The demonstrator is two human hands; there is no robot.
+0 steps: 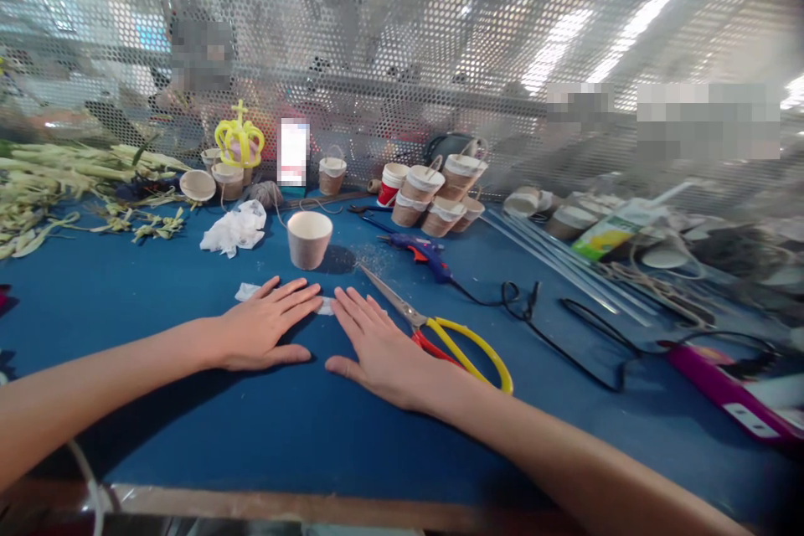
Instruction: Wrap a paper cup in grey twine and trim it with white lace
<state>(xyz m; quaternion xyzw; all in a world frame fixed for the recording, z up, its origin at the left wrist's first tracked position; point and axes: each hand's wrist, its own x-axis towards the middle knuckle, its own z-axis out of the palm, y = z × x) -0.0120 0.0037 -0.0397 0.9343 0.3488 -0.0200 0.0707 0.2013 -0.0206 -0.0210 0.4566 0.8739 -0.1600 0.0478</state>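
My left hand (267, 324) lies flat, fingers stretched out, over a thin white strip (247, 291) that looks like tissue or cloth. Part of the same strip shows between the hands; the rest is hidden under them. My right hand (377, 345) is also flat on the strip's right end, fingers extended and nothing gripped. Just beyond them stands a pale paper cup (310, 240), upright. Scissors (433, 327) with yellow and red handles rest open beside my right hand, partly behind it. A crumpled white tissue (234, 228) sits left of the cup.
A blue glue gun (422, 256) with a black cord lies right of the cup. Twine-wrapped cups (433, 193) are stacked behind it. Clear sticks (559, 264) and a purple power strip (729, 394) lie right. Dried stalks (81, 167) spread left; a perforated metal screen (377, 42) closes the back.
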